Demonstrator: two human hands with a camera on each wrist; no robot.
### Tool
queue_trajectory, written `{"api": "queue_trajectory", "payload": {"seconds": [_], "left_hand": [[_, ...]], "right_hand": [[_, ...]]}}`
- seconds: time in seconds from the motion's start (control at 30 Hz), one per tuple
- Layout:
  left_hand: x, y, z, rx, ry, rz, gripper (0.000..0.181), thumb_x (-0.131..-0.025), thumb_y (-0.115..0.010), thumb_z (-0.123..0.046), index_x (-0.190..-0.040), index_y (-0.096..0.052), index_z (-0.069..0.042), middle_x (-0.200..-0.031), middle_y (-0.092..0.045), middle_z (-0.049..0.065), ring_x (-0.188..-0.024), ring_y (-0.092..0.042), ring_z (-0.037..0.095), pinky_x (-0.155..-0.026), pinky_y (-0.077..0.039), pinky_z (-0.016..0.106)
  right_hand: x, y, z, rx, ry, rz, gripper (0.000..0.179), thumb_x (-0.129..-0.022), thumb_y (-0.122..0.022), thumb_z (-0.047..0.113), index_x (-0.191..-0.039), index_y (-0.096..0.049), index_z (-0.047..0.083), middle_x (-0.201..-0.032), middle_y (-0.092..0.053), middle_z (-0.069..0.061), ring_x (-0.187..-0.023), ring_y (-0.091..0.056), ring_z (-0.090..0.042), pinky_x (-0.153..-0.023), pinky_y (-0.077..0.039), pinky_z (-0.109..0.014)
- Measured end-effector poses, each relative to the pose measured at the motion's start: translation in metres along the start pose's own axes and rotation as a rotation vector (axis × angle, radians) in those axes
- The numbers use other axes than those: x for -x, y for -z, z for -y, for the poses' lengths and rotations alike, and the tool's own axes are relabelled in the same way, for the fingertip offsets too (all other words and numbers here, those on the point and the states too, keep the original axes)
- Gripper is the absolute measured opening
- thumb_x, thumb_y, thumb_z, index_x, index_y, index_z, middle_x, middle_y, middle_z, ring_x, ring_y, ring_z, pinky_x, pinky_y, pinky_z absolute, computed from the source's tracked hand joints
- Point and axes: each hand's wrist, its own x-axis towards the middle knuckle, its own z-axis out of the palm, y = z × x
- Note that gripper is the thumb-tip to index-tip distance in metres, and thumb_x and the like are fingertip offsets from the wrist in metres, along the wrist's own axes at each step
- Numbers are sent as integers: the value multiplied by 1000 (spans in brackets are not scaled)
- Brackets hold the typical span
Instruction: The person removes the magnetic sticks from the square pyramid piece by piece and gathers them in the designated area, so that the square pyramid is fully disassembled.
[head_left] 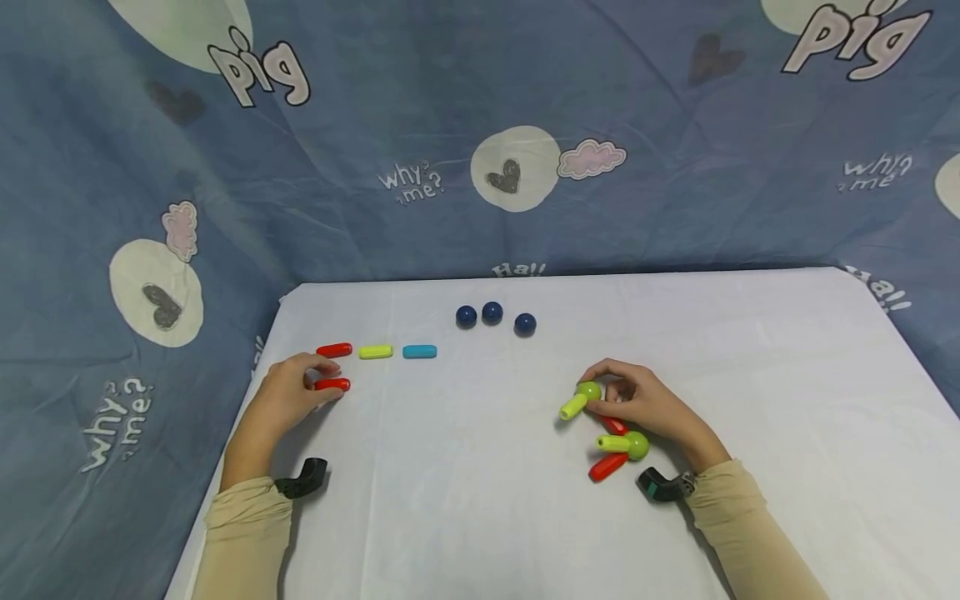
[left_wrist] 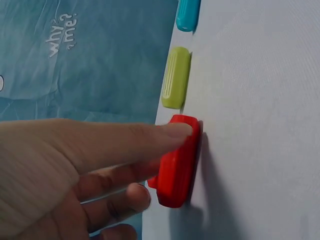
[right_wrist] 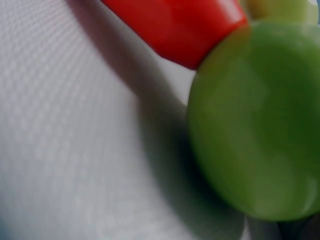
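Note:
My left hand (head_left: 288,396) pinches a red rod (left_wrist: 176,170) between thumb and fingers at the left of the table. Just beyond it lies another red rod (head_left: 334,350), mostly hidden behind my fingers in the left wrist view. My right hand (head_left: 637,400) holds a green ball (head_left: 589,391) with a yellow-green rod (head_left: 573,407) sticking out of it. Under that hand, a second green ball (head_left: 637,446) lies with a yellow-green rod (head_left: 612,443) and two red rods (head_left: 608,467) around it. This ball fills much of the right wrist view, one red rod meeting it.
A yellow-green rod (head_left: 376,352) and a blue rod (head_left: 420,352) lie in a row to the right of the far red rod. Three dark blue balls (head_left: 492,313) sit near the back edge of the white table (head_left: 450,500). A patterned blue cloth (head_left: 360,83) hangs behind.

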Motion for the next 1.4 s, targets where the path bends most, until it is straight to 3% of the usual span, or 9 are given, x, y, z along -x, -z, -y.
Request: {"api": "queue_trajectory", "payload": {"seconds": [0.13, 0.27, 0.4, 0.67, 1.0, 1.23, 1.4], "left_hand": [[3, 3, -9, 13, -58, -65, 37, -88, -83, -17, -120, -71, -3, -106, -67, 19, -82, -55, 27, -61, -47, 30], [7, 0, -26, 53, -188, -143, 28, -89, -81, -14, -114, -72, -3, -109, -70, 16, -78, -56, 24, -56, -45, 28], [7, -14, -50, 114, -316, -178, 19, -90, -80, -11, -106, -74, -4, -109, -72, 13, -75, -56, 19, -54, -45, 24], [11, -54, -97, 210, -416, -58, 23, -90, -81, -15, -110, -74, -7, -102, -73, 5, -76, -56, 14, -58, -46, 22], [22, -104, -163, 233, -545, 103, 27, -93, -79, -30, -113, -74, -14, -100, -73, -2, -75, -57, 6, -68, -48, 23], [19, -133, -210, 159, -609, 129, 36, -91, -79, -42, -115, -73, -16, -100, -73, -6, -68, -54, 3, -63, -46, 21], [18, -146, -228, 96, -628, 121, 31, -91, -80, -39, -114, -75, -19, -96, -72, -9, -65, -50, 1, -60, -41, 18]], "right_hand": [[0, 1, 0, -4, 6, 0, 35, -90, -80, 10, -123, -67, 10, -75, -58, -2, -63, -53, -7, -58, -45, -22], [0, 3, 1, -2, 7, -5, 35, -90, -80, 9, -122, -67, 10, -76, -59, -2, -64, -53, -7, -58, -45, -22], [1, 4, 2, 2, 8, -14, 34, -89, -80, 9, -121, -67, 10, -80, -60, -2, -64, -52, -6, -59, -45, -22], [1, 3, 3, 5, 9, -23, 35, -88, -81, 9, -120, -67, 9, -76, -58, -1, -63, -52, -6, -58, -45, -21], [-2, 0, 1, 17, -3, -21, 35, -87, -82, 11, -118, -68, 10, -81, -60, -1, -64, -52, -6, -59, -45, -21], [-2, -2, -2, 27, 18, -36, 33, -87, -82, 10, -117, -68, 9, -82, -63, 0, -62, -53, -6, -58, -45, -22], [-2, -2, 0, 33, 9, -23, 33, -87, -82, 11, -117, -68, 10, -85, -64, -2, -63, -53, -6, -59, -46, -22]]}}
